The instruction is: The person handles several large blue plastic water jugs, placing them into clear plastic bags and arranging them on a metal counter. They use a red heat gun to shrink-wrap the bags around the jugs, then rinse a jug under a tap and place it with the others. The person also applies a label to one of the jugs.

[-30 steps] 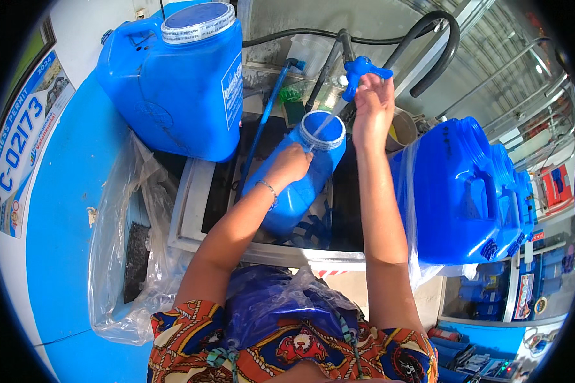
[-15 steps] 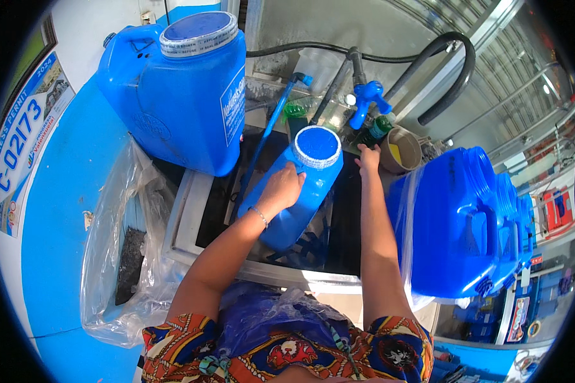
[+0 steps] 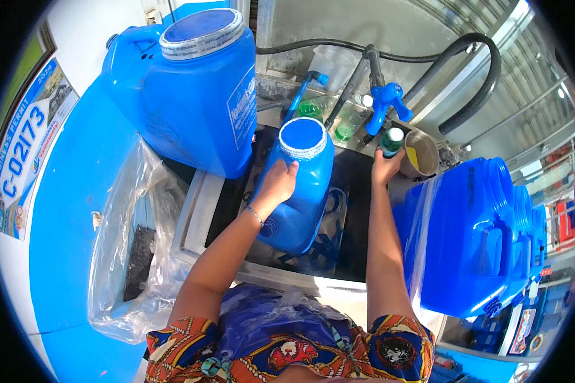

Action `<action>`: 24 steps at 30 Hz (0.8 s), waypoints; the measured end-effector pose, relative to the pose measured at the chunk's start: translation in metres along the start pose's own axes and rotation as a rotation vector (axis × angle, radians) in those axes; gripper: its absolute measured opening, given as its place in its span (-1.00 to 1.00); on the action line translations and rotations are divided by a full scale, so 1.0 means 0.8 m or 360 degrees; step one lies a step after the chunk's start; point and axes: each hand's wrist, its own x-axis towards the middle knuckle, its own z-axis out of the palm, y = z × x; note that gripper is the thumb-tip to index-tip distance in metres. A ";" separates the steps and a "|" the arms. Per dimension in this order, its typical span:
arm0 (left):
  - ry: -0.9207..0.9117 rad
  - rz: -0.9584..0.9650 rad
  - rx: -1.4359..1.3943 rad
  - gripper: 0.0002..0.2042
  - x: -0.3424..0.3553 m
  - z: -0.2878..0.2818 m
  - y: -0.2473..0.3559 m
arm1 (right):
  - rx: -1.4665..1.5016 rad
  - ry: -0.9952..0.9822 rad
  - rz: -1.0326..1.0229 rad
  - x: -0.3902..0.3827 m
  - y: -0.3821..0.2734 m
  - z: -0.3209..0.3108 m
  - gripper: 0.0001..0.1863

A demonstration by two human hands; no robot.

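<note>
My left hand (image 3: 277, 184) is closed on the upper side of a blue water jug (image 3: 305, 198), which stands slightly tilted in the sink and has a sealed blue cap. The fingers hide the part they grip. In my right hand (image 3: 383, 167) is a small green bottle (image 3: 390, 145) with a white cap, raised at the sink's far right corner. Just above that bottle hangs a blue-handled tap (image 3: 384, 107). Clear bottles with green liquid (image 3: 344, 129) stand behind the jug.
A large capped blue jug (image 3: 191, 108) stands at the left, beside clear plastic sheeting (image 3: 118, 255). Several uncapped blue jugs (image 3: 453, 236) line the right side. A brown tub (image 3: 421, 154) sits behind the right hand, and a black hose (image 3: 492, 83) loops above it.
My right hand has taken hold of the green bottle and lifted it toward me. The jug under my left hand has become more upright, its cap shifting left in view.
</note>
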 end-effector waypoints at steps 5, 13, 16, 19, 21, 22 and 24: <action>0.0085 0.0084 -0.0106 -0.54 0.003 0.014 0.013 | -0.0729 -0.0407 -0.1144 -0.054 -0.104 -0.070 -0.35; 0.0088 0.0276 -0.0021 -0.65 -0.011 0.014 0.015 | -0.0652 -0.0561 -0.1251 -0.099 -0.168 -0.116 -0.49; 0.0047 0.0228 -0.0010 -0.67 -0.013 0.016 0.015 | -0.0685 -0.0452 -0.1015 -0.107 -0.169 -0.116 -0.37; 0.0072 0.0384 0.0037 -0.67 -0.015 0.021 0.014 | -0.0603 -0.0527 -0.1311 -0.112 -0.163 -0.121 -0.34; 0.0107 0.0335 -0.0056 -0.67 -0.015 0.024 0.013 | -0.0559 -0.0554 -0.0924 -0.112 -0.157 -0.121 -0.35; 0.0135 0.0308 -0.0101 -0.66 -0.015 0.025 0.013 | -0.0515 -0.0549 -0.0759 -0.112 -0.153 -0.120 -0.36; 0.0154 0.0369 -0.0072 -0.67 -0.013 0.024 0.012 | -0.0360 -0.0555 -0.0612 -0.106 -0.142 -0.116 -0.34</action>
